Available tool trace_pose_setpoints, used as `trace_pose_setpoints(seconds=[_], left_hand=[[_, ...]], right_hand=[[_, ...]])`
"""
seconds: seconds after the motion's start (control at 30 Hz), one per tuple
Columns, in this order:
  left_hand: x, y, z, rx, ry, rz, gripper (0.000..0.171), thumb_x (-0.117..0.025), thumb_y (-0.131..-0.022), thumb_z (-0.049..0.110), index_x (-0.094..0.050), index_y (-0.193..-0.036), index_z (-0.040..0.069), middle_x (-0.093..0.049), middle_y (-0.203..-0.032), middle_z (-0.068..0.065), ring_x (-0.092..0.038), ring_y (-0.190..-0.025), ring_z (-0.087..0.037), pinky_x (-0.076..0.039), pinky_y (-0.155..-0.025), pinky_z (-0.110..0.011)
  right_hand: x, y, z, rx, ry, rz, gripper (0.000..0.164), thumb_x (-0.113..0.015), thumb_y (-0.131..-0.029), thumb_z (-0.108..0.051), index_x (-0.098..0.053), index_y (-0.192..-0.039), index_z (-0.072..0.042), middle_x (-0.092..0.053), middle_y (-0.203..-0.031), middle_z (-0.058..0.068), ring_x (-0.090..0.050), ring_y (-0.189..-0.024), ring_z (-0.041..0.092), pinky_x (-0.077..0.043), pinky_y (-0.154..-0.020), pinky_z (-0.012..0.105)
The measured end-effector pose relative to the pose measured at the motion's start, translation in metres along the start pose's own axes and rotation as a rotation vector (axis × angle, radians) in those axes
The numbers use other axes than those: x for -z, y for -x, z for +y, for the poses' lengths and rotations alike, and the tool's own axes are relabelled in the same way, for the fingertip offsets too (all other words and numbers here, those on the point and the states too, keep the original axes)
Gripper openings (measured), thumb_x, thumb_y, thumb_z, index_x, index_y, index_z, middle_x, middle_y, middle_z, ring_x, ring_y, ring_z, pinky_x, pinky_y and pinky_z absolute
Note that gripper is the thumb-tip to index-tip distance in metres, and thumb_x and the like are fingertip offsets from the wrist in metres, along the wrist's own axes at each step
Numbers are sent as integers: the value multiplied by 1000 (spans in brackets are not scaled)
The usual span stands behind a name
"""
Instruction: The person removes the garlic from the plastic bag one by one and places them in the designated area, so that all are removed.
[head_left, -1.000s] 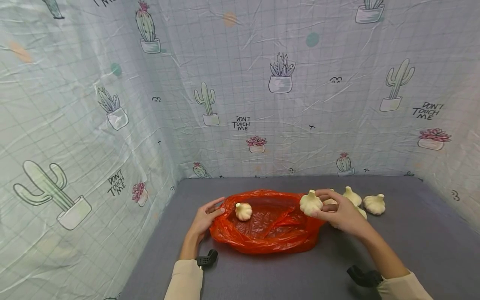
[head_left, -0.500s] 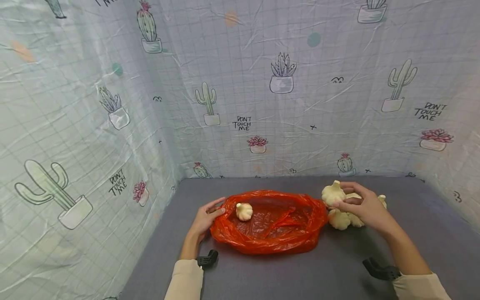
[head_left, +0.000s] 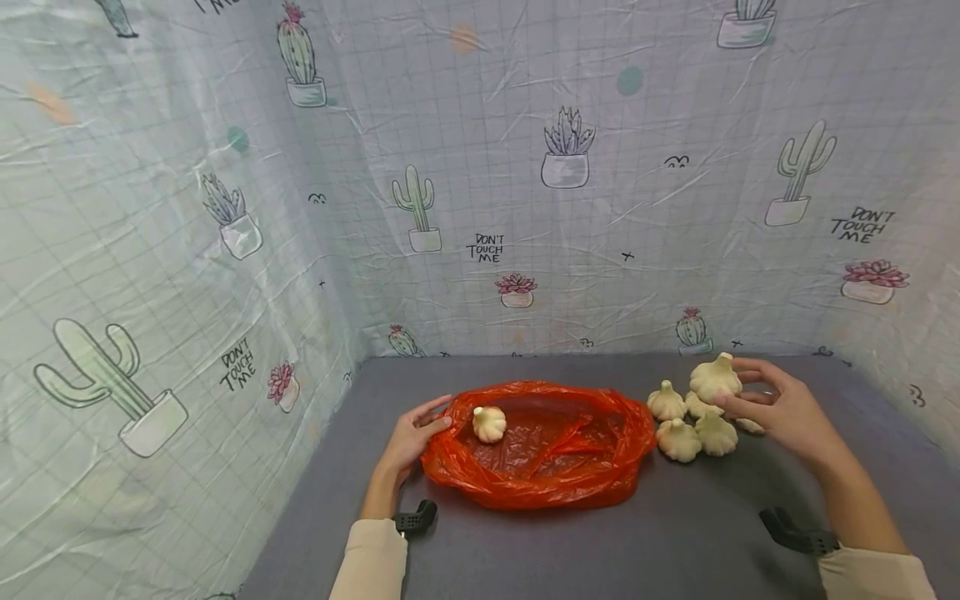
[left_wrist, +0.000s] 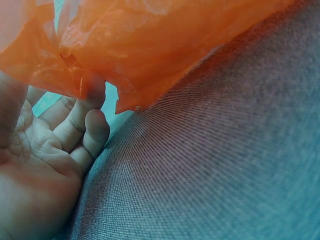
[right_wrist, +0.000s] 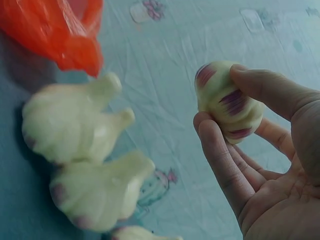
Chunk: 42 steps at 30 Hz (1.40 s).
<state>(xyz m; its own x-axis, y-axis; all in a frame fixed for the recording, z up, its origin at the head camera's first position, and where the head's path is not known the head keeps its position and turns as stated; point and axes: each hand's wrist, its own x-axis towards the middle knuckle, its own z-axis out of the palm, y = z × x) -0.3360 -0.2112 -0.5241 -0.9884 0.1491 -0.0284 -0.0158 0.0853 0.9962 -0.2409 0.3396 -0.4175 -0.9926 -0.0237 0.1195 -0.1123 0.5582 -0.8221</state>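
My right hand (head_left: pixel 791 417) pinches a garlic bulb (head_left: pixel 715 380) between thumb and fingers, lifted above the right of the table. The right wrist view shows purple streaks on this held bulb (right_wrist: pixel 230 102). Beneath and left of it, several more garlic bulbs (head_left: pixel 678 440) cluster on the table; one is mostly hidden by the hand. A red plastic bag (head_left: pixel 532 493) lies with its mouth spread wide, and one garlic bulb (head_left: pixel 490 424) is inside at its left. At the bag's left rim my left hand (head_left: pixel 407 440) holds the thin plastic between thumb and fingers.
The grey table (head_left: pixel 577 554) runs back to a patterned cloth wall (head_left: pixel 465 317) printed with cacti, with another cloth side at the left. A black wrist mount (head_left: pixel 798 533) sits on the right wrist, and a similar mount (head_left: pixel 416 517) on the left.
My right hand has moved rightward, away from over the bag's right rim, with the garlic bulb still pinched. More bulbs on the table have come into sight. The left hand stays at the rim.
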Motion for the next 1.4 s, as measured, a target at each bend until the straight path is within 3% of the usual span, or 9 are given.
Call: trace_pose_setpoints(seconds=[0.27,0.43,0.63,0.83,0.97,1.4], left_hand=[[-1,1,2,1,5,8,48,-75,-94,20,-64,-141,19,-72,-123,-14,-71,-100,-17,-59,-81,-31],[-1,1,1,3,-4,10,47,-74,-94,19,-64,-141,20,-72,-121,-14,-71,-98,-17,-60,-80,-32],[-2,1,1,-1,-5,8,47,-74,-94,19,-64,-140,19,-72,-121,-14,-71,-98,-17,-60,-81,-32],[-1,1,1,3,-5,12,46,-74,-94,20,-65,-140,20,-72,-120,-14,-72,-98,-17,-60,-80,-32],[-1,0,1,10,-6,12,47,-75,-94,20,-65,-140,20,-72,-121,-14,-71,-98,-17,-60,-81,-32],[-1,0,0,1,3,7,46,-74,-95,19,-64,-140,20,-71,-125,-16,-72,-101,-18,-60,-82,-32]], right_hand=[[20,3,19,-22,24,35,72,-69,-99,-35,-34,-160,-22,-39,-143,18,-51,-96,-23,-52,-71,22],[31,4,31,-25,49,18,69,-68,-100,-36,-35,-159,-22,-38,-143,21,-51,-95,-23,-53,-72,28],[35,6,44,-38,77,4,67,-66,-101,-35,-36,-157,-15,-40,-141,24,-53,-92,-22,-52,-71,26],[36,5,59,-76,56,-47,73,-65,-101,-33,-30,-157,-2,-35,-145,38,-67,-88,-7,-55,-73,31],[35,5,70,-92,66,-53,76,-67,-100,-34,-30,-154,4,-37,-144,39,-68,-86,-3,-58,-74,33],[31,6,98,-118,41,-122,82,-68,-100,-33,-25,-154,12,-38,-142,41,-62,-87,-9,-62,-78,35]])
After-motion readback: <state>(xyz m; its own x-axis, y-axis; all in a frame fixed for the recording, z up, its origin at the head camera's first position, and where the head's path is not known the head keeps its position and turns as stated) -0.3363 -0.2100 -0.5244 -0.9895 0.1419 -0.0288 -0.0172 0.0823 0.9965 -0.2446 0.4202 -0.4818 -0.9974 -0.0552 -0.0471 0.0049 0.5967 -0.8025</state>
